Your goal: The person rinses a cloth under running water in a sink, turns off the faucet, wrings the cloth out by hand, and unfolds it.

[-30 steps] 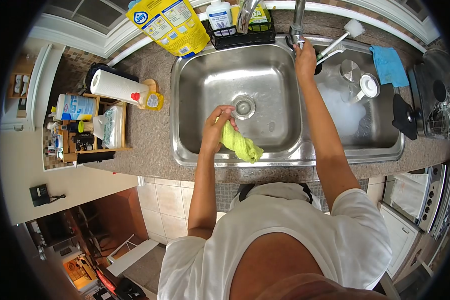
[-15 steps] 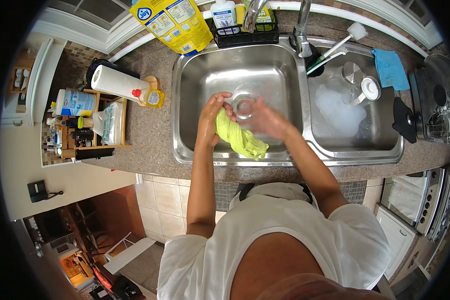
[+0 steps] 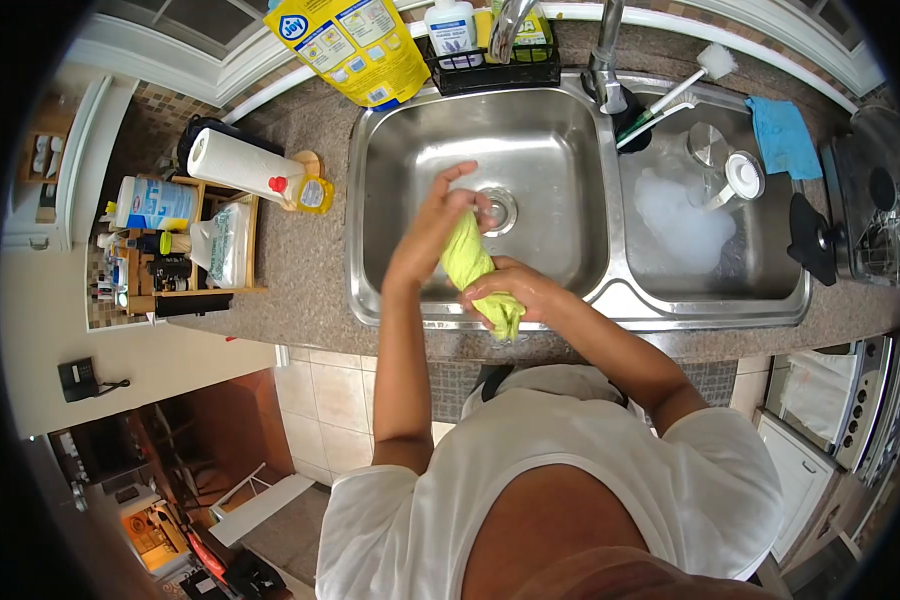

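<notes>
A twisted yellow-green cloth (image 3: pixel 467 252) is held over the front part of the left sink basin (image 3: pixel 560 230). My right hand (image 3: pixel 518 286) wraps around its lower part, and the loose end hangs out beneath the fingers near the front rim. At the cloth's upper end is my left hand (image 3: pixel 432 232), its fingers stretched out and apart, with the palm side against or close beside the cloth. Beyond the fingers lies the round drain (image 3: pixel 500 211).
Foam (image 3: pixel 682 222), a white-handled brush (image 3: pixel 742 178) and a clear container (image 3: pixel 707 146) occupy the right basin. The faucet (image 3: pixel 602 85) stands behind the divider. Around the sink are a yellow pouch (image 3: pixel 355 50), paper towel roll (image 3: pixel 232 165), blue cloth (image 3: pixel 782 138) and dish rack (image 3: pixel 870 215).
My right hand has come left and down from beside the cloth and closed around its lower part. My left hand's fingers have loosened and stretched out. The cloth hangs more steeply.
</notes>
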Available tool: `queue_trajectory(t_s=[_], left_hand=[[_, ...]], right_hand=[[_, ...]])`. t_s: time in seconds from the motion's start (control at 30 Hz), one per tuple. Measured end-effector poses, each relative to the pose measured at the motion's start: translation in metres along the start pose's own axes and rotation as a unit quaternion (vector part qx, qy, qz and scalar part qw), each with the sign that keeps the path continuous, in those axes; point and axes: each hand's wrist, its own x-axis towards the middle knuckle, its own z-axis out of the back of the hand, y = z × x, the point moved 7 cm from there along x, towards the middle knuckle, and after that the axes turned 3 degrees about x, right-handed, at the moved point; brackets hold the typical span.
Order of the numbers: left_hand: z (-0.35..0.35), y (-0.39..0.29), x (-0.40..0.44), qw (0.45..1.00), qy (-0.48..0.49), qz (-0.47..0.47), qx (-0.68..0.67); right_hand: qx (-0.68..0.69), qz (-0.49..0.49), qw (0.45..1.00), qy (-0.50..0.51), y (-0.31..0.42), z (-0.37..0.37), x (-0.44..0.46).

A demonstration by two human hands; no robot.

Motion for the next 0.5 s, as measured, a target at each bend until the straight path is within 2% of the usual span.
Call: queue_trajectory(t_s=[0.07,0.17,0.2,0.27,0.33,0.4,0.43,0.47,0.5], left_hand=[[-0.008,-0.032,-0.003,0.963,0.102,-0.063,-0.24],[-0.029,-0.078,0.001,0.885,0.12,-0.208,-0.398],[-0.047,-0.098,-0.001,0.837,0.217,-0.228,-0.449],[-0.074,-0.153,-0.027,0.762,0.307,-0.273,-0.5],[-0.077,-0.179,-0.039,0.739,0.339,-0.301,-0.499],[-0.073,-0.198,-0.05,0.714,0.369,-0.331,-0.495],[-0.071,-0.207,-0.057,0.701,0.383,-0.345,-0.493],[-0.072,-0.217,-0.064,0.687,0.398,-0.359,-0.491],[-0.069,-0.215,-0.061,0.779,0.257,-0.333,-0.464]], right_hand=[[0.185,-0.001,0.966,0.181,0.003,-0.05,-0.008],[0.328,-0.007,0.868,0.373,0.012,-0.128,-0.015],[0.371,-0.011,0.825,0.427,0.015,-0.152,-0.017],[0.377,-0.012,0.779,0.501,0.02,-0.187,-0.022],[0.363,-0.046,0.733,0.573,0.031,-0.213,-0.041],[0.333,-0.024,0.704,0.627,0.042,-0.233,-0.056],[0.329,-0.024,0.71,0.622,0.045,-0.236,-0.06],[0.31,-0.021,0.78,0.543,0.044,-0.229,-0.057],[0.287,-0.018,0.842,0.457,0.047,-0.213,-0.058]])
